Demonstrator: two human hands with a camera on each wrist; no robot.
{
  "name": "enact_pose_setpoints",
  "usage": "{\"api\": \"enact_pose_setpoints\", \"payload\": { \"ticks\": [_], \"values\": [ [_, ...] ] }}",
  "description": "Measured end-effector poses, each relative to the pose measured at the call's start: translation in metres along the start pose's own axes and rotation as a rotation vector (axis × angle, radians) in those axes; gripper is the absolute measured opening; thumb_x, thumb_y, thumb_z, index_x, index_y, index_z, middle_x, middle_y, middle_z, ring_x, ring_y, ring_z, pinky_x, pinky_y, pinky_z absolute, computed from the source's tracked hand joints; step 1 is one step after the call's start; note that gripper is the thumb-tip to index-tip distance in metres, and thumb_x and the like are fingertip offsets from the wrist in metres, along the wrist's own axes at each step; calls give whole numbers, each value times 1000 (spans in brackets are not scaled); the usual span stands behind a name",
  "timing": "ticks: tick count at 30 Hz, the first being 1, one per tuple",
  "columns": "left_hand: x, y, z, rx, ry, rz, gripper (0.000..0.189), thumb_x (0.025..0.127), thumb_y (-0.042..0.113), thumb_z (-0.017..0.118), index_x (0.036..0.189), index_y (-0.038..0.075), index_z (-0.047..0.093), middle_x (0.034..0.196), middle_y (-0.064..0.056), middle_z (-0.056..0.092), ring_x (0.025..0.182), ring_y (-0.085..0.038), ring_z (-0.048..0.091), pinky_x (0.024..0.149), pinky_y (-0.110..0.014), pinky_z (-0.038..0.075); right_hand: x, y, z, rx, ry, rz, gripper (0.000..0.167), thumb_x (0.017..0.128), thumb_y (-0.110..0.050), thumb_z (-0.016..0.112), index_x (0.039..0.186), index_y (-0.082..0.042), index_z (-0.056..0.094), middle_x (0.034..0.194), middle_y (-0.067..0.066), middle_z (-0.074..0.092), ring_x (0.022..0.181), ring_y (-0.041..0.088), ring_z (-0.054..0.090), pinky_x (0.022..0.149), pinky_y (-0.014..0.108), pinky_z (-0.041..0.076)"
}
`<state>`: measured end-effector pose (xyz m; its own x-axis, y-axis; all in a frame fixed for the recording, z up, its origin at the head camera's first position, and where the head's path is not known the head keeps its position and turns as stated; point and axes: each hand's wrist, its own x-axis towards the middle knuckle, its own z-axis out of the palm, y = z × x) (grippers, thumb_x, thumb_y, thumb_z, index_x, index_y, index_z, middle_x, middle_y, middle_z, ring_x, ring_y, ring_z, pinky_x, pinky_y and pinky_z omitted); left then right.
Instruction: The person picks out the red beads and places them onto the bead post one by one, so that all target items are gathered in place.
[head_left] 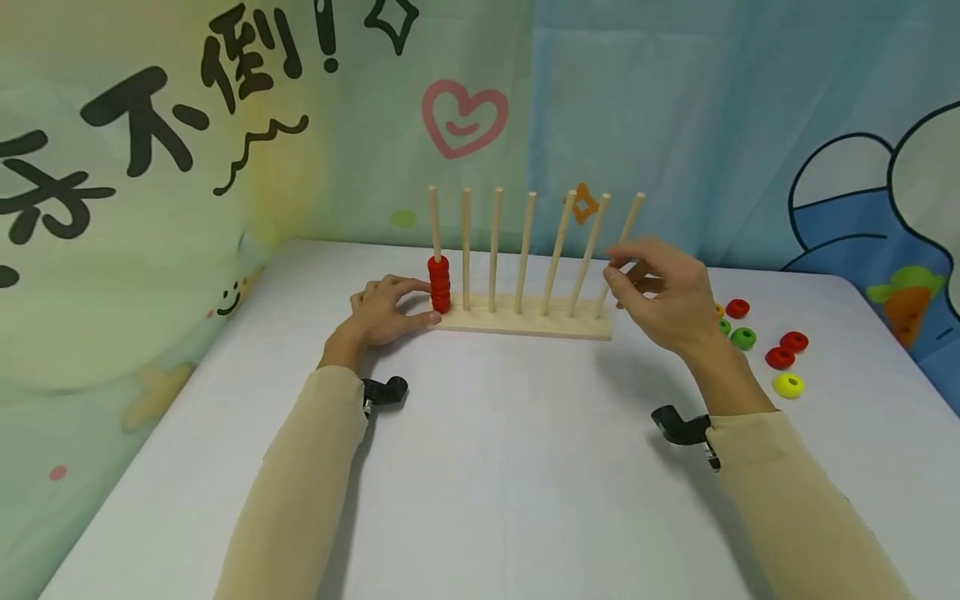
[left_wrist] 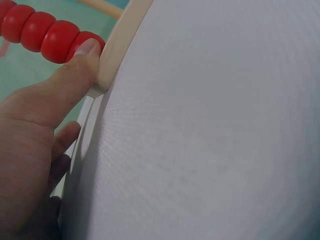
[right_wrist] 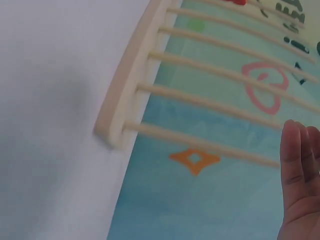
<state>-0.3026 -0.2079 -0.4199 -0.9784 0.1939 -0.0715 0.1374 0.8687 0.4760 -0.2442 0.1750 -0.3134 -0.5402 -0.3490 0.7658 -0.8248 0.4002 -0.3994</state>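
A pale wooden peg rack (head_left: 525, 326) with several upright pegs stands toward the back of the table. Its leftmost peg carries a stack of red beads (head_left: 439, 285), while the other pegs are bare. My left hand (head_left: 386, 310) grips the rack's left end, its thumb (left_wrist: 82, 62) against the lowest red bead in the left wrist view and its other fingers partly hidden behind. Beside the rightmost peg, my right hand (head_left: 660, 287) is raised with fingers loosely bent and nothing visible between them. The right wrist view shows its fingers (right_wrist: 295, 155) near the peg tips.
Loose beads lie right of the rack, partly behind the right wrist: red beads (head_left: 781, 358), green beads (head_left: 743, 338), a yellow bead (head_left: 788, 385) and an orange bead (head_left: 720, 310). A printed cloth backdrop (head_left: 637, 100) hangs behind the white table (head_left: 495, 467).
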Motion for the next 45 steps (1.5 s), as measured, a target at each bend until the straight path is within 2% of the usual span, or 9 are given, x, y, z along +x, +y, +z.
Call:
{"api": "enact_pose_setpoints", "payload": {
  "ticks": [7,15,18,25,30,34,41,45],
  "values": [
    [0,-1,0,3,9,-9,70,82,71,60,142,36,50,152,-6,36,138,-36,26,102,-58,19,-16,12,-18,-40,2,77,22,81,17,67,101,9,67,89,17,64,61,10,59,65,12,50],
    [2,1,1,1,8,-4,68,83,71,60,141,38,50,152,-4,36,138,-36,26,103,-57,18,-46,58,-42,-121,1,139,24,81,12,71,102,1,71,91,8,66,66,0,58,67,9,47],
    [1,2,1,5,6,9,68,83,71,59,142,38,50,152,-4,36,137,-36,26,101,-57,19,-56,68,-52,-169,14,165,25,81,10,72,103,0,72,91,8,66,68,-3,57,69,7,46],
    [3,3,1,15,10,13,68,83,70,59,142,37,49,151,-4,37,136,-35,28,100,-56,20,-70,76,-68,-217,26,193,28,81,8,72,107,-2,72,92,7,67,69,-4,56,70,6,45],
    [1,2,1,16,0,-8,69,83,71,59,142,37,49,153,-4,35,137,-35,26,102,-57,19,-76,78,-77,-246,-17,232,31,82,8,72,111,-4,71,93,3,67,71,-9,57,67,6,43],
    [-2,2,0,5,-4,-13,68,83,69,60,142,36,49,153,-5,35,138,-37,26,103,-58,19,-82,80,-84,-293,-44,291,30,86,2,71,115,-6,69,97,3,66,78,-13,54,71,4,42],
    [-1,2,1,3,-2,-7,69,83,70,60,142,37,49,153,-5,35,138,-36,26,102,-57,19,-93,86,-98,-365,-63,347,31,87,-3,73,117,-6,68,104,9,66,83,-10,48,75,2,37],
    [0,2,2,4,2,-6,68,83,71,59,142,38,49,152,-4,36,138,-35,26,102,-56,19,-100,90,-106,-385,-89,413,32,88,-5,72,120,-6,67,110,11,64,85,-3,50,75,1,35]
  ]
}}
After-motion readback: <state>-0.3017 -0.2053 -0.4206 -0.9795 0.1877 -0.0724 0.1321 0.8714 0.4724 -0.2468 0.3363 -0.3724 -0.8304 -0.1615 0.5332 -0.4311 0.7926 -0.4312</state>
